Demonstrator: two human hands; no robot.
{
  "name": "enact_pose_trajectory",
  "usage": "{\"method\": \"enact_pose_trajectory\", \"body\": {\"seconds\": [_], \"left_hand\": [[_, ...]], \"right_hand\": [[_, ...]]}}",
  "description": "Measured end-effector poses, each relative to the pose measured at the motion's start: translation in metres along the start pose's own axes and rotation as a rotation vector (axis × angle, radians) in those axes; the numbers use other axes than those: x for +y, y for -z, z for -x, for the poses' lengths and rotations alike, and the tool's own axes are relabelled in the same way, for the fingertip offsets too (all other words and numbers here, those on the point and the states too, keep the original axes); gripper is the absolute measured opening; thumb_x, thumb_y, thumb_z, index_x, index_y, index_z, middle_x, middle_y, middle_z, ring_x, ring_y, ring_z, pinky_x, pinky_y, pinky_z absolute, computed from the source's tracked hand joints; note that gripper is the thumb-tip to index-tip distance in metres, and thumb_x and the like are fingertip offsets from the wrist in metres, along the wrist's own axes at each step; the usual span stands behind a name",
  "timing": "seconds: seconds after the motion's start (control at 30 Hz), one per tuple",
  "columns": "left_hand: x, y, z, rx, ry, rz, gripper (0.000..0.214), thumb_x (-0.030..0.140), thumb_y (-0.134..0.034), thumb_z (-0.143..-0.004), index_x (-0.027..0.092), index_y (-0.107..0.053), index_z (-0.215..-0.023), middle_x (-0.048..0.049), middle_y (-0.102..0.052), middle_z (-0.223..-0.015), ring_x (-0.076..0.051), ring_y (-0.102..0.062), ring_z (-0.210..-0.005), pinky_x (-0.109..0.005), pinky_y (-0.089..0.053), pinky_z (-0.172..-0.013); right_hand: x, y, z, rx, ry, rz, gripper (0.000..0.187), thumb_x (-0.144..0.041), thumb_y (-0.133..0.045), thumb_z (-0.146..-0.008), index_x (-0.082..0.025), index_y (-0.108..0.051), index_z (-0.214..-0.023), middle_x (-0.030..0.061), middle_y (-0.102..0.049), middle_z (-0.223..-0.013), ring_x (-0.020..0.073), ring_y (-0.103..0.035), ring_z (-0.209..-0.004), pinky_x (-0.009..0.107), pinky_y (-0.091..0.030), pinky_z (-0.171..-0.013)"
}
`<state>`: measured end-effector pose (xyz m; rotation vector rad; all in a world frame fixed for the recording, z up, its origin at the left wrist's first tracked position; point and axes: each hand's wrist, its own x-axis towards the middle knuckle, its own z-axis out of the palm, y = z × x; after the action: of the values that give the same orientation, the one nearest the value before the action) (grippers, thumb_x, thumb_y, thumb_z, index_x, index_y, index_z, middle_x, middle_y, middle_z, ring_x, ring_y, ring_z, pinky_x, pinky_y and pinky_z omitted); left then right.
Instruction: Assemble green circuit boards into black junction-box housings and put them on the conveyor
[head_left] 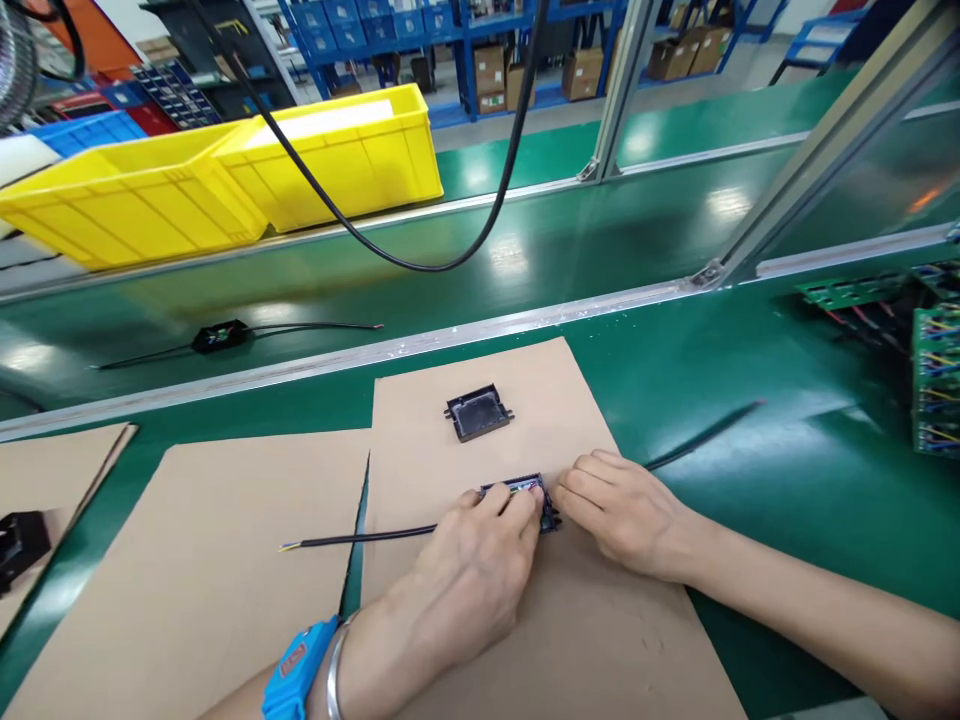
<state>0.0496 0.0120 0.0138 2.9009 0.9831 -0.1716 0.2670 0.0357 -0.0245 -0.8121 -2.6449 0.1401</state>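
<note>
Holding black module, mid cardboard sheet, pinched tight by left hand and right hand at both ends. Seemingly seating its insides; next needing black lid, farther up sheet.

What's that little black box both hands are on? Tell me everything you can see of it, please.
The small black box is a flat rectangular case, plastic by its look, with coloured wiring showing on top. It lies flat on the cardboard sheet. A thin black cable runs out leftward to a pale tip, and a second cable leads off rightward. The left hand grips its near side, and the right hand grips its right end.
</note>
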Motion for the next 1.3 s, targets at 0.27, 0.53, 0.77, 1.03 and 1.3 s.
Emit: {"method": "enact_pose_trajectory", "body": {"seconds": [0.27, 0.53, 0.77, 1.03, 1.3], "left_hand": [[-0.008, 0.018, -0.001, -0.005, 0.064, 0.215, 0.051, 0.014, -0.055, -0.071, 0.012, -0.055, -0.122, -0.0094, -0.058, -0.098, -0.026, -0.054, -0.086, -0.041, -0.053, -0.070], [-0.015, -0.001, 0.020, 0.212, 0.239, 0.373, 0.060, 0.036, -0.066, -0.080, 0.017, -0.045, -0.133, -0.0130, -0.052, -0.121, -0.031, -0.050, -0.110, -0.049, -0.047, -0.094], [-0.073, 0.022, 0.011, 0.301, 0.272, 0.298, 0.048, 0.031, -0.054, -0.089, 0.020, -0.041, -0.133, -0.0139, -0.053, -0.123, -0.030, -0.053, -0.111, -0.049, -0.047, -0.095], [-0.130, 0.073, -0.060, 0.421, 0.231, 0.160, 0.046, 0.033, -0.056, -0.085, 0.017, -0.047, -0.126, -0.0122, -0.052, -0.117, -0.027, -0.058, -0.102, -0.044, -0.052, -0.089], [-0.025, 0.035, -0.026, 0.410, 0.205, 0.155, 0.052, 0.031, -0.059, -0.082, 0.021, -0.041, -0.129, -0.0099, -0.056, -0.108, -0.024, -0.063, -0.088, -0.036, -0.059, -0.064]], "right_hand": [[0.007, -0.001, 0.002, 0.017, -0.071, -0.107, 0.030, -0.015, -0.037, -0.099, -0.015, -0.065, -0.088, 0.0051, -0.058, -0.079, 0.0189, -0.045, -0.076, 0.033, -0.033, -0.068], [0.005, 0.012, 0.014, -0.055, -0.196, -0.153, 0.013, -0.022, -0.052, -0.093, -0.015, -0.062, -0.098, 0.0087, -0.059, -0.099, 0.0232, -0.048, -0.092, 0.036, -0.035, -0.081], [0.055, 0.038, -0.002, -0.017, -0.272, 0.107, 0.022, -0.008, -0.042, -0.089, -0.016, -0.060, -0.099, 0.0077, -0.061, -0.083, 0.0220, -0.051, -0.079, 0.034, -0.032, -0.073], [0.118, 0.092, -0.040, 0.244, -0.516, 0.132, 0.026, -0.011, -0.048, -0.083, -0.014, -0.063, -0.104, 0.0132, -0.067, -0.101, 0.0294, -0.055, -0.101, 0.043, -0.033, -0.089], [0.021, 0.065, -0.046, -0.010, -0.503, -0.397, 0.027, -0.011, -0.049, -0.073, -0.020, -0.064, -0.094, -0.0006, -0.064, -0.076, 0.0163, -0.057, -0.068, 0.025, -0.040, -0.063]]}}
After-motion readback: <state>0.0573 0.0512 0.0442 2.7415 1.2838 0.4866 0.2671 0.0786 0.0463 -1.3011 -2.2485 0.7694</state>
